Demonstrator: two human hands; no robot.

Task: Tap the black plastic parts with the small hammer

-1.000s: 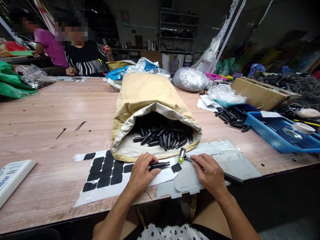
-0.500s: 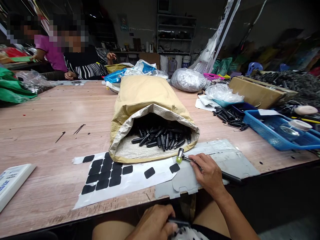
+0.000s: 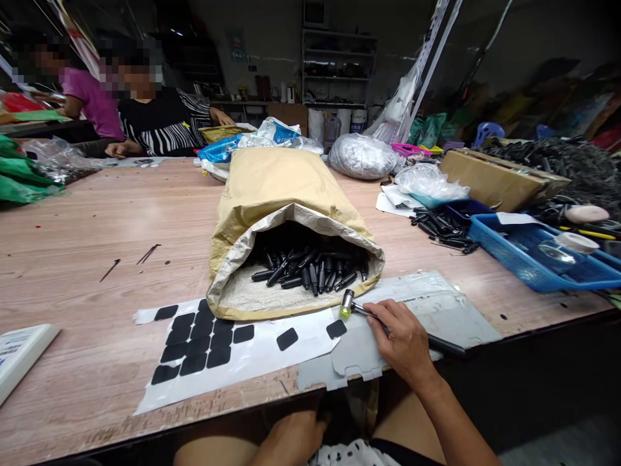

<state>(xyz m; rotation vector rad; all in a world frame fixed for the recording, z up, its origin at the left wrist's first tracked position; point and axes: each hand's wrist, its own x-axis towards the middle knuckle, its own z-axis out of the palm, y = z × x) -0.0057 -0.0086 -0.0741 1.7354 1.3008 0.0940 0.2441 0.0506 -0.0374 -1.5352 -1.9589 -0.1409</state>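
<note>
My right hand [image 3: 402, 338] gripped a hammer [image 3: 347, 303] over the grey sheet [image 3: 436, 301] on the surface [image 3: 126, 213], near the open sack [image 3: 286, 178], my left hand [image 3: 297, 436] down past the near edge, open or closed I couldn't tell

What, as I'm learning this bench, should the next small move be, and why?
I'd probably bring the left hand up to the sack and take one of the black parts: they lie loose in its open mouth, and the right hand is holding the hammer. The left hand is off the table; whether it holds anything can't be seen.
</note>
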